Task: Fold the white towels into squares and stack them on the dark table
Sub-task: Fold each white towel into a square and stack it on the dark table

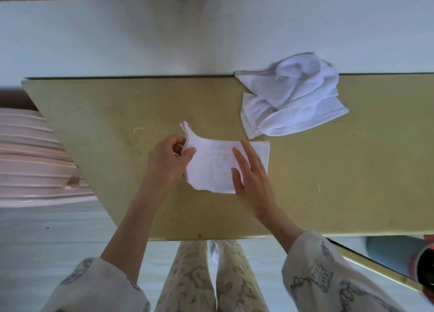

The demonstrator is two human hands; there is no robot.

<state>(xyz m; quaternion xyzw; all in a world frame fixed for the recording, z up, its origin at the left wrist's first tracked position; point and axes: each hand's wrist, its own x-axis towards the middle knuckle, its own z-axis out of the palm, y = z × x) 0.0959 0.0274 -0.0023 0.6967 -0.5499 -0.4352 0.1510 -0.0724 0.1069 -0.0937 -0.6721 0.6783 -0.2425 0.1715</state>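
Tabletop (317, 170) fills most of the view, a flat slab with straight edges, olive-tan in this light rather than plainly dark, smooth and faintly speckled with small scuffs and specks. Its far edge runs along a pale wall toward twelve o'clock, and its near edge crosses just above the person's patterned trouser legs at six o'clock.

Off the table toward nine o'clock stands a pink ribbed object (32, 161), with rounded horizontal ridges and a glossy surface; what it is cannot be told.

At about one o'clock from the table's middle lies a crumpled white towel (291, 100), soft terry with a woven band near its hem, heaped in loose folds, its top bunched against the far edge of the table. It is unfolded and apart from the hands.

Near the centre lies the smaller folded towel (218, 168), thin white cloth with a faint woven texture. Its right part lies flat on the table with a squared corner; its left part curves upward into a peaked flap.

The left hand (169, 161), at nine o'clock of this cloth, pinches the raised left edge between thumb and curled fingers. The right hand (252, 177), at three o'clock, rests palm down with fingers straight and spread, pressing the flat part onto the table. Both sleeves are pale fabric printed with grey drawings.
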